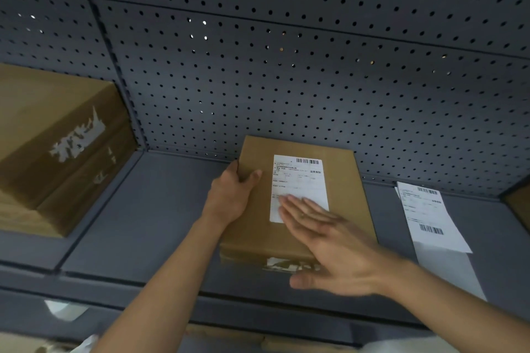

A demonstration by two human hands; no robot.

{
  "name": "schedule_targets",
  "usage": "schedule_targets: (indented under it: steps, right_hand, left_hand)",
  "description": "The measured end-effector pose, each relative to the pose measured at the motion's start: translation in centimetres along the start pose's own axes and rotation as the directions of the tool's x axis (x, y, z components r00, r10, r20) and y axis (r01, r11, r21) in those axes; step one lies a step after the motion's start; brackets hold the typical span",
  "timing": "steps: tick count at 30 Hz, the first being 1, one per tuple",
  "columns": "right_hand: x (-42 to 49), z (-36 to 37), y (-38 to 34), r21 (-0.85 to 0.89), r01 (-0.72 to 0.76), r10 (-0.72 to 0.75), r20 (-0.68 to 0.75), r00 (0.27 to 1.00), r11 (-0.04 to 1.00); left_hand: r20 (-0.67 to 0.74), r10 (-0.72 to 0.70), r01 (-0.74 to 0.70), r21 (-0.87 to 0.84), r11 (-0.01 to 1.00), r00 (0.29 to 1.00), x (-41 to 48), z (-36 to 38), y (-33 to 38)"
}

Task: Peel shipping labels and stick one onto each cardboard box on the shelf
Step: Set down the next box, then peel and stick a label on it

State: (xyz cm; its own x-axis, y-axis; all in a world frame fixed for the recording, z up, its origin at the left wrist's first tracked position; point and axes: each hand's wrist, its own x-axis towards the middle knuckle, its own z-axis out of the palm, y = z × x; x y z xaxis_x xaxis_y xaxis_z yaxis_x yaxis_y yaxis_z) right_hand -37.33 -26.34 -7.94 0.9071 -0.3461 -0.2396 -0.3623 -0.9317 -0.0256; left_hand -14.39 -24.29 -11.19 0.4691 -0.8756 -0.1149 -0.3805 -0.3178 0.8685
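Grey pegboard (286, 66) behind, grey shelf (137, 209) beneath. Lying flat near the middle of the shelf, a cardboard box (350, 180) with a white shipping label (298, 178) already on its top face. At the box's left edge, left hand (232, 192) gripping, thumb on top, fingers curled round the side. Over the label's lower part, right hand (324, 241) spread flat, fingers straight, apparently smoothing it down. Just to the right, a loose stack of labels (430, 218), yet to be peeled. At far left, a larger box (57, 152) bearing only torn white scraps, probably awaiting a label; at the right edge, a sliver of another box (520, 206), labelled or not impossible to tell.
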Motion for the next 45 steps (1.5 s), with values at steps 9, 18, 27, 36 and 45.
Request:
schedule_targets:
  steps: [9, 18, 27, 36, 45]
  right_hand:
    - [3.7, -1.7, 2.2, 0.059, -0.028, 0.026, 0.023, 0.999, 0.998]
    - [9.4, -3.3, 6.0, 0.071, -0.168, 0.169, -0.002, 0.986, 0.983]
    - [5.8, -2.2, 1.5, 0.06, -0.071, 0.069, 0.03, 0.997, 0.996]
    - [1.9, -1.6, -2.8, 0.064, 0.008, -0.008, 0.012, 1.0, 0.998]
    - [1.2, -0.7, -3.7, 0.281, -0.132, 0.198, -0.222, 0.955, 0.95]
  left_hand:
    - [0.001, 0.021, -0.021, -0.048, 0.999, 1.0, 0.0, -0.2, -0.5]
    - [0.0, 0.019, -0.019, -0.136, 0.991, 1.0, -0.1, -0.3, -0.8]
    - [-0.015, -0.017, 0.015, -0.121, 0.993, 1.0, 0.3, -0.1, -0.9]
    - [-0.022, -0.015, 0.012, -0.116, 0.993, 1.0, 0.0, -0.2, -0.4]
    - [0.139, -0.109, 0.152, -0.355, 0.923, 0.984, -0.7, -1.8, 0.0]
